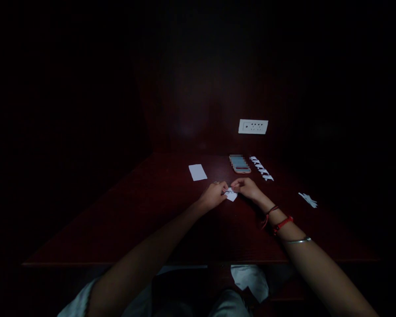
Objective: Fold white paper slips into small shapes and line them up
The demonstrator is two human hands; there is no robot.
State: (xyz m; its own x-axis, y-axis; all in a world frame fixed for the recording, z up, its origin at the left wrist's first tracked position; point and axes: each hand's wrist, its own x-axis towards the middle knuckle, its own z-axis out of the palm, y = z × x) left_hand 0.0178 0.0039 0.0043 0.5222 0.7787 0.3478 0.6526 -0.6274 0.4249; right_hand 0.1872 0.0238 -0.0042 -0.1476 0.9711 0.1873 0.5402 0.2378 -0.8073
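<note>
Dark red tabletop (135, 211) against an unlit wall (198, 110); folded white paper (231, 196), worked by two hands, on the near side of the smartphone (240, 164).
Left hand (215, 194) and right hand (247, 188): each pinching the folded paper by its edge. Left of smartphone: one white paper sheet (198, 172). Just right: row of folded paper pieces (262, 169). Farther right and nearer: small pile of paper strips (308, 200). Behind and above: socket panel (253, 127). Risks, as judged: uneven finger pressure could skew a crease; a careless swing of the right hand could scatter the row. Unclear: folds under the fingers; pixelated smartphone screen; strip count; room edges, lost in darkness.
</note>
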